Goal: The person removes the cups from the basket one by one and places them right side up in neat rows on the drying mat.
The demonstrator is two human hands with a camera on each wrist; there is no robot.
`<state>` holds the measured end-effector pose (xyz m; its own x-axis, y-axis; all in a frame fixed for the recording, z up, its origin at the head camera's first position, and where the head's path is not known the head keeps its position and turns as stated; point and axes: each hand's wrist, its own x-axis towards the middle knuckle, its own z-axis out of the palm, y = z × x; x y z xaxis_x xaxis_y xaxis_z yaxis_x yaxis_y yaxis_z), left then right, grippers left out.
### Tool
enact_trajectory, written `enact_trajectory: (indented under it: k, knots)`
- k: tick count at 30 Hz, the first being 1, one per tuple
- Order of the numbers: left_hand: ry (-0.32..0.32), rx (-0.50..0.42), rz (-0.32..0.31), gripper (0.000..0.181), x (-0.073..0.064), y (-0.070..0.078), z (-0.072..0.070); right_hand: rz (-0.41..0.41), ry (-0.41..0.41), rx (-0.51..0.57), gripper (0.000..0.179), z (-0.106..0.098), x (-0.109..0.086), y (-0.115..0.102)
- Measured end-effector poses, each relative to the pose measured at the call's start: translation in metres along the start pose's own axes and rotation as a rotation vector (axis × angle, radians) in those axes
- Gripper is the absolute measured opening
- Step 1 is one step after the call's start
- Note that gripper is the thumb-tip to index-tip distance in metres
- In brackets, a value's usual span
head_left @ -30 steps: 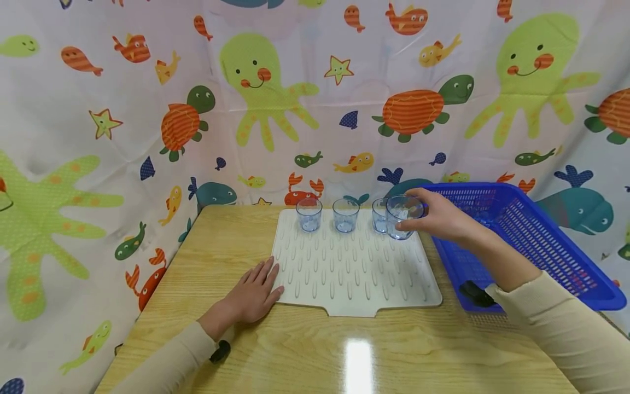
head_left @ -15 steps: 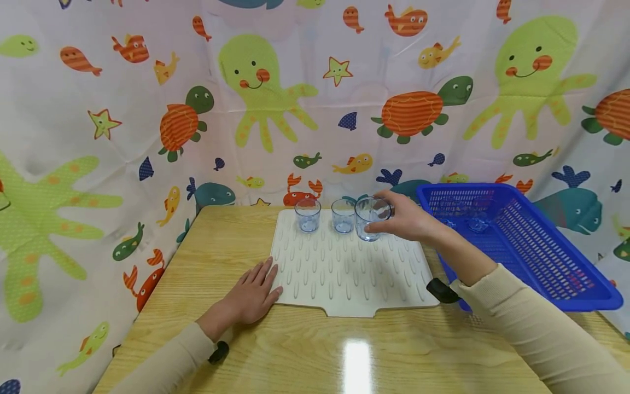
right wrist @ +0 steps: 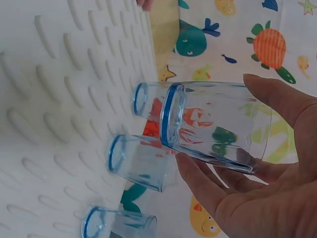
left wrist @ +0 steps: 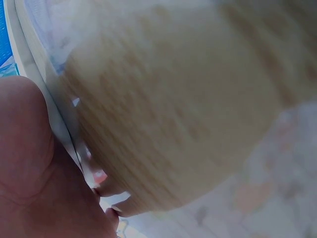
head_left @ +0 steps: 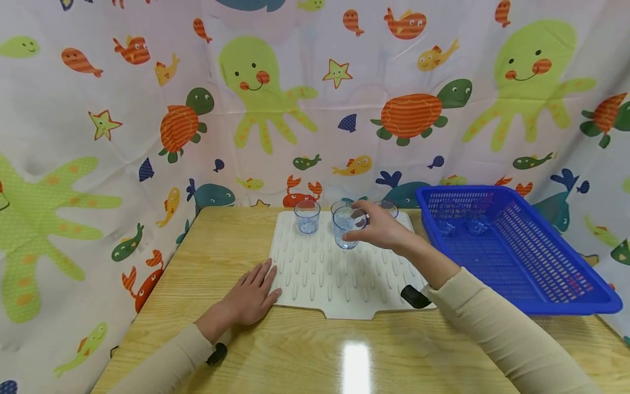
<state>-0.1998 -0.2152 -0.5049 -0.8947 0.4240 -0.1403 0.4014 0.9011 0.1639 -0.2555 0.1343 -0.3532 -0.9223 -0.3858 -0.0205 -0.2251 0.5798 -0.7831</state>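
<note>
Head view: right hand grips a glass above the ridged mat, near three far-edge glasses; left hand lies flat, steadying the mat's left edge.

- Three glasses stand along the far edge of the drying mat; its near rows look open.
- Blue basket blocks the right side.

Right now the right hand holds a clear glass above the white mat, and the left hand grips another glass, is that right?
Not quite. The left hand holds no glass: in the head view it lies flat on the table at the white mat edge. The right hand does hold a clear glass above the mat.
</note>
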Motion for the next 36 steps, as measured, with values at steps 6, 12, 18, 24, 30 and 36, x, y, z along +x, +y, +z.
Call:
enact_trajectory:
  k: [6, 12, 18, 24, 30, 36]
  knots:
    - [-0.013, -0.009, -0.007, 0.071, -0.001, 0.003, -0.006, -0.002, -0.019, 0.021, 0.086, 0.014, 0.011, -0.002]
    - [-0.016, -0.01, -0.007, 0.071, 0.0, 0.004, -0.006, 0.015, -0.016, 0.019, 0.085, 0.023, 0.022, 0.001]
    - [-0.005, -0.015, -0.002, 0.072, 0.001, 0.003, -0.003, -0.001, -0.015, 0.036, 0.084, 0.033, 0.029, 0.007]
    - [-0.011, -0.017, -0.007, 0.072, 0.001, 0.002, -0.002, 0.009, -0.006, 0.021, 0.083, 0.048, 0.036, 0.008]
    - [-0.019, -0.007, -0.016, 0.072, 0.0, 0.001, -0.001, -0.003, -0.008, 0.005, 0.086, 0.066, 0.047, 0.011]
    - [-0.019, -0.003, -0.018, 0.072, 0.002, -0.001, 0.001, -0.042, 0.009, -0.013, 0.085, 0.079, 0.056, 0.013]
